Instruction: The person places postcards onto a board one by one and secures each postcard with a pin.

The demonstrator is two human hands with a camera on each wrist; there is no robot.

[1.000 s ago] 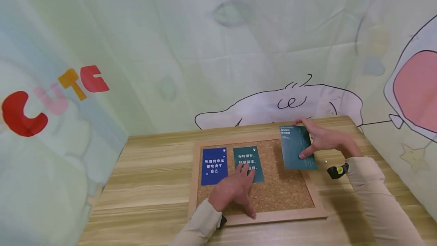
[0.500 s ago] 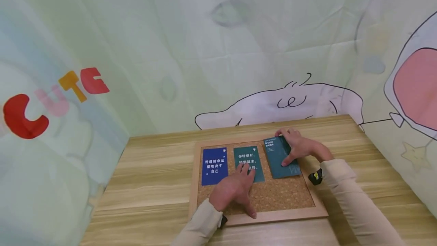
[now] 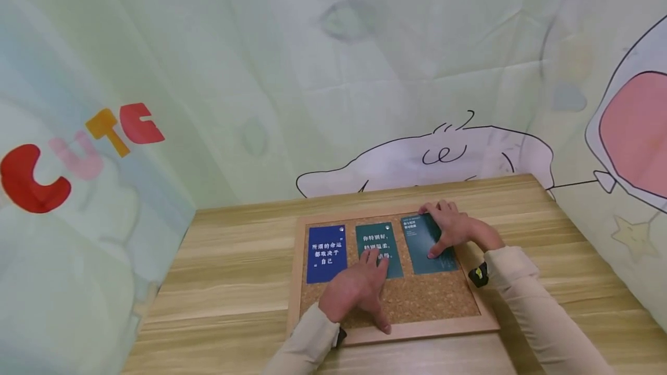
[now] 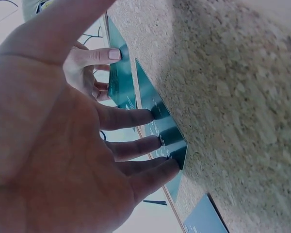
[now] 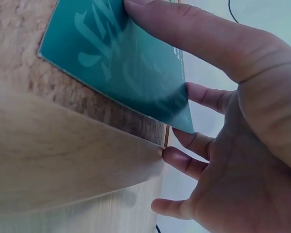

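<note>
A framed cork board [image 3: 427, 300] lies on the wooden table. My left hand [image 3: 359, 285] rests its straight fingertips on the middle green card [image 3: 370, 230], with the thumb down on the board's front frame. To the right, my right hand [image 3: 454, 224] holds a dark teal card [image 3: 417, 253] by its right side, thumb on its face and a finger at the top edge. In the right wrist view this card [image 5: 121, 73] lies over the cork near the frame, its corner slightly raised. A blue card [image 3: 326, 271] with white writing lies at the board's left.
The wooden table [image 3: 234, 265] extends left and right of the board. Behind it hangs a pale printed curtain [image 3: 234, 74], with coloured letters at the left and a pink balloon shape at the right. Bare cork shows along the board's front part.
My right hand has brought the teal card left and down onto the board, beside the middle green card. It now lies flatter there. The left hand has stayed in place.
</note>
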